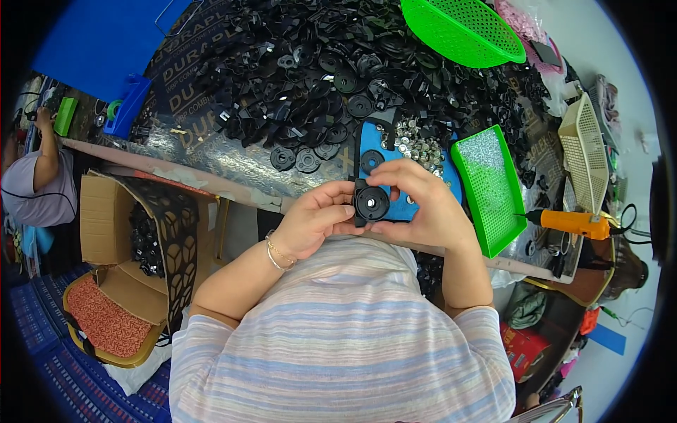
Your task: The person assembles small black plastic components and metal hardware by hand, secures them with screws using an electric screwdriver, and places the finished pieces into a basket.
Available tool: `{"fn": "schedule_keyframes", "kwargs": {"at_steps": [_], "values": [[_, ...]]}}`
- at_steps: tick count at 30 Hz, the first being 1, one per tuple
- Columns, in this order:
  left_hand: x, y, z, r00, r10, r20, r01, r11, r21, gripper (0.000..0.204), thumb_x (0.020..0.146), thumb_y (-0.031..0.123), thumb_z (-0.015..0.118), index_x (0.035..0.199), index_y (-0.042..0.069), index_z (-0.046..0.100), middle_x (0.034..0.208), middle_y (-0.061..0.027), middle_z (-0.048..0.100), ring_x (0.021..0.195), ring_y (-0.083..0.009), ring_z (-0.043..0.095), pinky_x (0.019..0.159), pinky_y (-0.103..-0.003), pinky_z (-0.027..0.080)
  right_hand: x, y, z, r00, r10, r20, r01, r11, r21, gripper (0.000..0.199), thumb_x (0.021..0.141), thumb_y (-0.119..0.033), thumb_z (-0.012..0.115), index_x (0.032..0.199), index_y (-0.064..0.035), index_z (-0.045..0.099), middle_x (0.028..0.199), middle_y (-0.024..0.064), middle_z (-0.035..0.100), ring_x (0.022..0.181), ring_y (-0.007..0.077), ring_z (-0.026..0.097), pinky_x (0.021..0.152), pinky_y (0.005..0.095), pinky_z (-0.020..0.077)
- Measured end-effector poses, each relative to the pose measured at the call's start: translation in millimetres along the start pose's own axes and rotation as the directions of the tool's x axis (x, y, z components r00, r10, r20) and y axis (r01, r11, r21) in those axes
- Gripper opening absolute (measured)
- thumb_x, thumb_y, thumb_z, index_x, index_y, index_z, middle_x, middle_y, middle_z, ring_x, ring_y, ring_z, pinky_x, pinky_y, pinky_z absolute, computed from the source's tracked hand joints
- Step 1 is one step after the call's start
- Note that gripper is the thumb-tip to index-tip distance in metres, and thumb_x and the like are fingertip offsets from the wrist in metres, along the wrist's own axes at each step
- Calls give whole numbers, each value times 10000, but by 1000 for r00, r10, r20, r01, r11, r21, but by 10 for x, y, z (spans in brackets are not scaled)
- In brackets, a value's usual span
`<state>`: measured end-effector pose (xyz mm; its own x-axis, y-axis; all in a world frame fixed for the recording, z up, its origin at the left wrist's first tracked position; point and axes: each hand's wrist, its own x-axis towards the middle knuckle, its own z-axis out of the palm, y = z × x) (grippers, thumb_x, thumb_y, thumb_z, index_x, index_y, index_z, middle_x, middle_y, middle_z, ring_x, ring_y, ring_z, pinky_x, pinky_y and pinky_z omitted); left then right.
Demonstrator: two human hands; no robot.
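Observation:
A black round plastic part (371,203) with a raised rim and a small silver metal piece at its centre is held just off the table's front edge. My left hand (310,218) grips its left side, the thumb lying on the rim. From the right, my right hand (430,204) curls around the same part, fingertips at its upper edge and thumb close to its lower edge. Just beyond lies a black disc (371,161) on a blue mat (405,204). Many small silver metal pieces (419,144) are scattered over the mat's far side.
A large heap of black plastic parts (310,77) covers the table's back. Right of the mat are a green tray (486,190) of tiny silver pieces and an orange power tool (575,223). A green basket (469,32) stands behind; a cardboard box (106,218) sits left. Another person (44,176) is far left.

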<state>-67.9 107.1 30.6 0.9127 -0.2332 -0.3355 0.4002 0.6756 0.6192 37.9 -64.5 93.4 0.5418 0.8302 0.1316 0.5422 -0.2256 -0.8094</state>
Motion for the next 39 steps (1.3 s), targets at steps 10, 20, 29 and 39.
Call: {"fn": "schedule_keyframes", "kwargs": {"at_steps": [10, 20, 29, 39], "values": [[-4, -40, 25, 997, 44, -67, -44, 999, 1, 329, 865, 7, 462, 1192, 28, 442, 1116, -67, 524, 1000, -141, 546, 813, -293, 519, -37, 26, 123, 994, 68, -83, -69, 998, 0, 513, 526, -60, 785, 1009, -63, 616, 896, 64, 568, 672, 140, 505, 597, 248, 443], [-49, -38, 33, 994, 76, -78, -82, 994, -69, 266, 863, 7, 474, 1129, 17, 460, 1048, -76, 539, 939, -131, 566, 784, -282, 529, -47, 74, 218, 992, 30, -123, -42, 995, -92, 515, 527, -94, 801, 1015, -87, 636, 886, 59, 567, 688, 162, 537, 590, 259, 466], [-68, -13, -236, 844, 485, -229, -334, 809, 483, 179, 767, 19, 650, 931, 7, 579, 806, 14, 565, 663, -58, 512, 633, -195, 438, -74, 89, 276, 997, 37, -72, -39, 999, -25, 682, 532, -181, 836, 1152, -100, 563, 972, 59, 535, 711, 146, 521, 620, 256, 452], [38, -26, -424, 698, 715, -43, -45, 104, 994, 356, 701, 173, 696, 1005, 53, 554, 773, -60, 576, 744, -256, 535, 707, -355, 386, -67, 165, 289, 993, 96, -69, -103, 990, -101, 609, 630, -175, 778, 1177, -91, 524, 1017, 90, 553, 680, 184, 555, 617, 288, 481]]}}
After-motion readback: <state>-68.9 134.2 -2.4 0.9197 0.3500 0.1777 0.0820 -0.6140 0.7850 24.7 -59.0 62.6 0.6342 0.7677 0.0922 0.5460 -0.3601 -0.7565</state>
